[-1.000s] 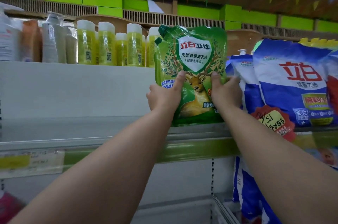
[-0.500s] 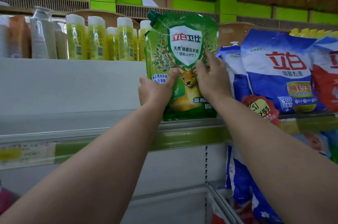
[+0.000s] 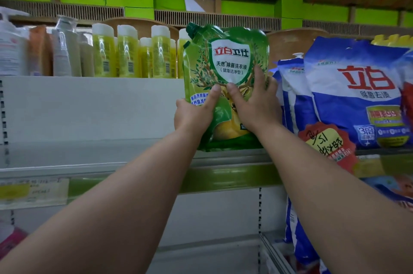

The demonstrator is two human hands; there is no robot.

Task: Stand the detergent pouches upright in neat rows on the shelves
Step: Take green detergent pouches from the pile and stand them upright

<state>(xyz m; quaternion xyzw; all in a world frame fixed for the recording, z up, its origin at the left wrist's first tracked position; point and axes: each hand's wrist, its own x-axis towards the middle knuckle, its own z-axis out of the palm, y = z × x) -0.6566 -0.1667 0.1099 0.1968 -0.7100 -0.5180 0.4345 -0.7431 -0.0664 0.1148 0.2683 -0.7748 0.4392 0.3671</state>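
A green detergent pouch with a white shield label and a deer picture stands upright on the grey shelf, spout at its top left. My left hand grips its lower left side, thumb across the front. My right hand lies flat on the front of the pouch, fingers spread, with its fingertips near the right edge. Blue and white detergent pouches stand just to the right, touching or nearly touching the green one.
Yellow bottles and white bottles line the shelf above. A red price tag hangs at the blue pouches. More blue pouches sit on a lower shelf at right. Left of the green pouch the shelf is bare.
My right hand has slid from the pouch's right edge onto its front, thumb now beside my left thumb. The pouch stays upright on the shelf.
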